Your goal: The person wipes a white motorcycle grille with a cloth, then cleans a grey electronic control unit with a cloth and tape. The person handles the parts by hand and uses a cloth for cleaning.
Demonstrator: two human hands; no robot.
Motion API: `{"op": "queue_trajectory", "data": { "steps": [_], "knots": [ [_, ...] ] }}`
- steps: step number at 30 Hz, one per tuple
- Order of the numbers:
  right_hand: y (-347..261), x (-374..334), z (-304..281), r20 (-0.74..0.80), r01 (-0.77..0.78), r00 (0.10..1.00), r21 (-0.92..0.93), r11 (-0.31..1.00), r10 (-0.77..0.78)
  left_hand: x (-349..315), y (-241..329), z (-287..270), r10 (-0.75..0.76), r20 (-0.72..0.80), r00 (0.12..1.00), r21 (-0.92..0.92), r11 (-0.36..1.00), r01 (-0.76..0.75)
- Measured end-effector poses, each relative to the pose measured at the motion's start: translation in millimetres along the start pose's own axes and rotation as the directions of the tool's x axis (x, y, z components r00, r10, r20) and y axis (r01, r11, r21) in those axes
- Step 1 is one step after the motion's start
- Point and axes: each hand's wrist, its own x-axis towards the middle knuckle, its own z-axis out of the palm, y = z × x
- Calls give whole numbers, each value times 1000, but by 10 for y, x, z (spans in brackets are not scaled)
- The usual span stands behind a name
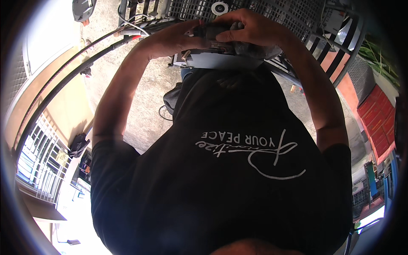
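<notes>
Head view, both hands (179, 40) (258, 29) gripping a dark object (215, 32), perforated black rack (282, 17) beyond

Outdoor yard, concrete ground (146, 91), white barred window (46, 155), green leaves (379, 59)

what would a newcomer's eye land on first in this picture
Probably the black T-shirt with white lettering, filling the middle and lower picture. Then the left hand and right hand, at a dark object at top centre, near a black slotted panel. The red patterned surface stands out at the right.
</notes>
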Motion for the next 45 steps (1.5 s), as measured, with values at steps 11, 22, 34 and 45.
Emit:
{"op": "queue_trajectory", "data": {
  "steps": [11,22,34,45],
  "knots": [
    [50,-189,-42,57,-20,998,97,995,14,-117,-155,77,-15,24,1000,-123,992,18],
    [-93,-238,65,18,-214,977,85,973,213,-93,40,167,-151,-47,987,-85,986,146],
    [-194,-152,13,168,-291,944,16,957,284,-158,50,357,406,-315,858,468,853,-232],
    [-45,-128,50,235,-190,959,130,973,156,-91,101,319,703,-77,707,561,617,-552]
  ]
}}
